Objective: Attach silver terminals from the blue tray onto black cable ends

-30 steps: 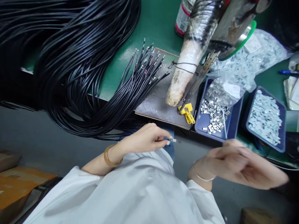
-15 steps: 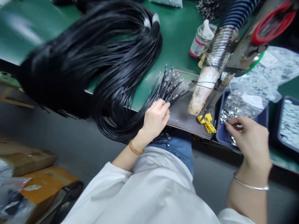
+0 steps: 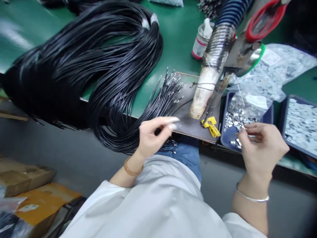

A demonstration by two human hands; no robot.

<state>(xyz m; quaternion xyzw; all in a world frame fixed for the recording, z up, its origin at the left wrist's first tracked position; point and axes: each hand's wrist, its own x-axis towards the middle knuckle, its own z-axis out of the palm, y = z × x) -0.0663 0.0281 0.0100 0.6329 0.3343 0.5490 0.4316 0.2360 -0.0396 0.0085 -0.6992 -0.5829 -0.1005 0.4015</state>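
My left hand (image 3: pixel 154 135) is held just in front of a bunch of thin black cables (image 3: pixel 160 99). Its thumb and forefinger stretch forward with a small gap at the tips, and nothing shows between them. The cables fan out on a dark board (image 3: pixel 186 124), with small metal ends pointing away from me. Over a blue tray (image 3: pixel 226 140), my right hand (image 3: pixel 262 145) pinches thumb and forefinger together on what looks like a small metal piece (image 3: pixel 243 128). Loose shiny metal pieces (image 3: pixel 231 120) lie in that tray beside a clear plastic bag (image 3: pixel 247 103) of similar pieces.
A large coil of black cable (image 3: pixel 119 62) covers the left of the green table (image 3: pixel 175 39). A hose nozzle (image 3: pixel 200 96) hangs over the board near a yellow cutter (image 3: pixel 211 126). Behind stands a jar (image 3: pixel 199 44). At right are a tray of pale pieces (image 3: pixel 300 124) and red-handled scissors (image 3: pixel 266 21).
My left hand has come off the cable bunch toward me, and its thumb and forefinger have stretched out. My right hand stays pinched over the blue tray. The whole view has shifted slightly.
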